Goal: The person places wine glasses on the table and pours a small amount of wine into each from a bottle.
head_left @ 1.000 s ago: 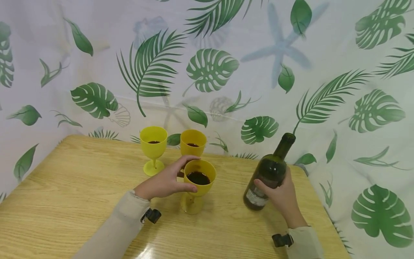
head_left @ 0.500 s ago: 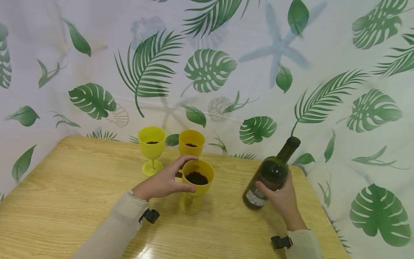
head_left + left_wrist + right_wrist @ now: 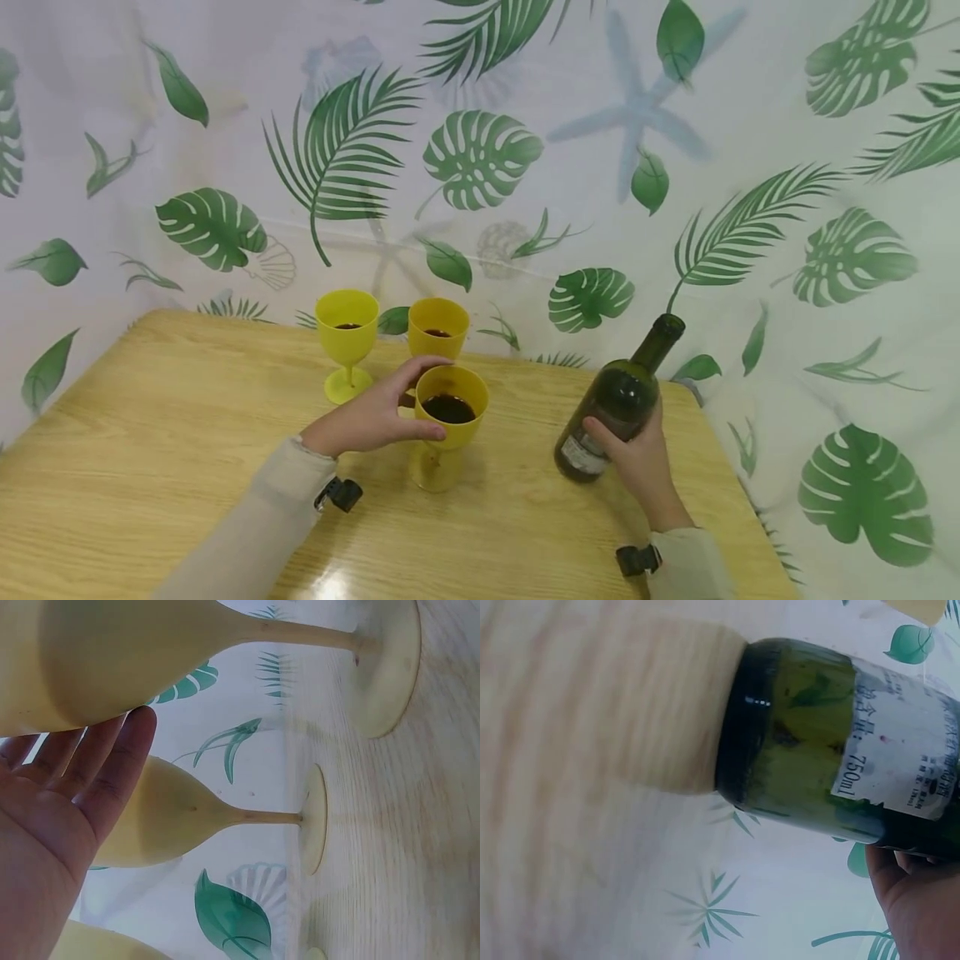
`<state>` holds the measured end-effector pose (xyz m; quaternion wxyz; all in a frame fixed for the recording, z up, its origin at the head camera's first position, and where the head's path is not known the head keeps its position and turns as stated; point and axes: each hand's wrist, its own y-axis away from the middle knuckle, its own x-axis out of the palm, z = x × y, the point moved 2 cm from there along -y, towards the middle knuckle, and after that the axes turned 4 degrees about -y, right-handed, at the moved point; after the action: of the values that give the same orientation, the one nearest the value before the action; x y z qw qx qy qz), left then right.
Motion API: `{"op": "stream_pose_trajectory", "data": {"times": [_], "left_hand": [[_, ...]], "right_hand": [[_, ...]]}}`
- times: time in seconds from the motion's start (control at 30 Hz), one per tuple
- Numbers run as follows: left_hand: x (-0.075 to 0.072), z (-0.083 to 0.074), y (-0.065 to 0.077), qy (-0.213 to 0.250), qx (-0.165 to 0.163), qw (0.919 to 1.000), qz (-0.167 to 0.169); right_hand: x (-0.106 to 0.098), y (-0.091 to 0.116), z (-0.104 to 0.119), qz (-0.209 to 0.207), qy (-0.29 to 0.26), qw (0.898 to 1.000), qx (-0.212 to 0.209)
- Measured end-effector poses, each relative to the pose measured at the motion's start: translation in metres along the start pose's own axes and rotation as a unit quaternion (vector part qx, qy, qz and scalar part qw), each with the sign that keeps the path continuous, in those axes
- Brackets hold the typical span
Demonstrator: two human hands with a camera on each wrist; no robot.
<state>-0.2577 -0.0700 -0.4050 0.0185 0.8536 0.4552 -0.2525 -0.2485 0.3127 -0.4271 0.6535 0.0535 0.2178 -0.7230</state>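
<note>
My left hand (image 3: pixel 375 415) curls its thumb and fingers round the bowl of the front yellow goblet (image 3: pixel 454 385), which stands upright with dark liquid inside. In the left wrist view, the fingers lie against that goblet's bowl (image 3: pixel 127 660), and its foot is on the table. My right hand (image 3: pixel 636 454) grips a dark green wine bottle (image 3: pixel 626 390) round its body. The bottle's open neck leans to the right. A torn white label (image 3: pixel 900 742) shows in the right wrist view. Whether the bottle's base touches the table I cannot tell.
Two more goblets stand behind: a bright yellow one (image 3: pixel 347 333) at left and a deeper yellow one (image 3: pixel 438 329), partly hidden by the front goblet and left hand. Both hold some dark liquid. A leaf-printed curtain (image 3: pixel 480 158) hangs behind the wooden table (image 3: pixel 187 400).
The bottle leans slightly more to the right than a second ago. The whole head view has shifted a little; both hands keep their holds and the goblets stay in place.
</note>
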Motion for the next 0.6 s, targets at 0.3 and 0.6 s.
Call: {"op": "stream_pose_trajectory", "data": {"times": [0.3, 0.6], "left_hand": [[-0.001, -0.003, 0.0, -0.007, 0.009, 0.9999, 0.004], [0.007, 0.007, 0.0, 0.017, 0.032, 0.9993, 0.006]], "right_hand": [[0.0, -0.002, -0.006, -0.003, -0.012, 1.0, -0.003], [0.0, -0.002, -0.007, -0.005, -0.017, 1.0, -0.004]]}}
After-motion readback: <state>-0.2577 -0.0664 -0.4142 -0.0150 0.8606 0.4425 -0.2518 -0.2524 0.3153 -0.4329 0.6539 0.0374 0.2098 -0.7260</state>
